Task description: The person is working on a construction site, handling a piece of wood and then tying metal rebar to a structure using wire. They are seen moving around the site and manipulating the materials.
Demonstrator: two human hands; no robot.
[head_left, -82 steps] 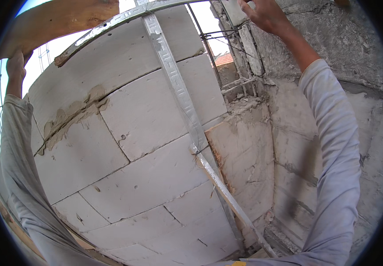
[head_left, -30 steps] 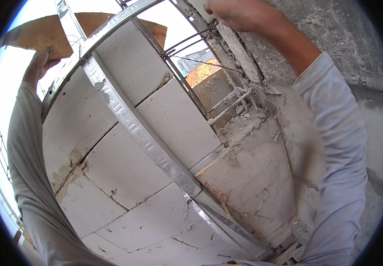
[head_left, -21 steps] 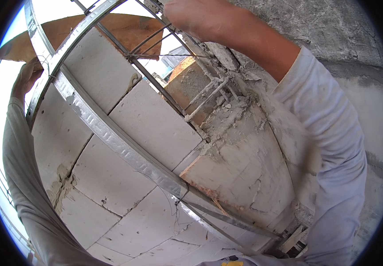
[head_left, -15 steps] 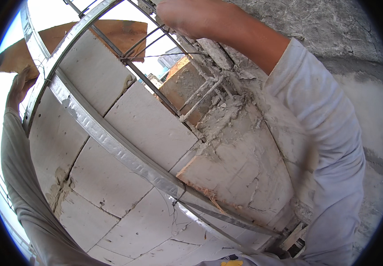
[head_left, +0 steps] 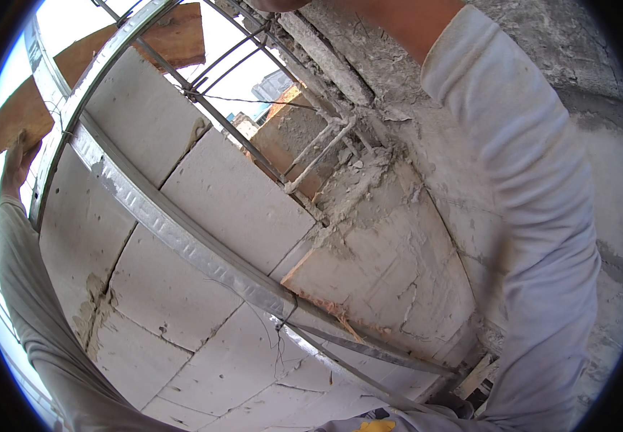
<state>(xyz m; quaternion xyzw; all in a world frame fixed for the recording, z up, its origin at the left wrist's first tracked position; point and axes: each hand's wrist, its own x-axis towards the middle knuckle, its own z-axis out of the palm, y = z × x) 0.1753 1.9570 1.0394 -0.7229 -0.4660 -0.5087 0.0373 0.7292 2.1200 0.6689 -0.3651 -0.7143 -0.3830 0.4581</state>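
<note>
My left hand (head_left: pixel 16 167) is raised at the far left and grips the lower edge of a brown wooden board (head_left: pixel 16 122), its fingers against the wood. The board passes behind a curved-looking metal channel; its other end (head_left: pixel 176 37) shows near the rebar cage. Only the lower part of my right hand (head_left: pixel 277 3) shows at the top edge, beside the upper rebar (head_left: pixel 254 43) and the rough concrete. Its fingers are out of the picture, so what it holds or touches is hidden.
A wall of pale blocks (head_left: pixel 232 191) fills the middle, crossed by metal channels (head_left: pixel 175 223) tied with thin wire (head_left: pixel 279 327). Mortar-crusted rebar (head_left: pixel 319 151) sticks out beside another wooden panel (head_left: pixel 283 137). Rough concrete (head_left: pixel 542 50) stands at the right. Buildings show through the gap.
The board has shifted left and its far end has risen in view. My left hand has moved slightly down and left with it. My right hand has gone up, almost out of the picture.
</note>
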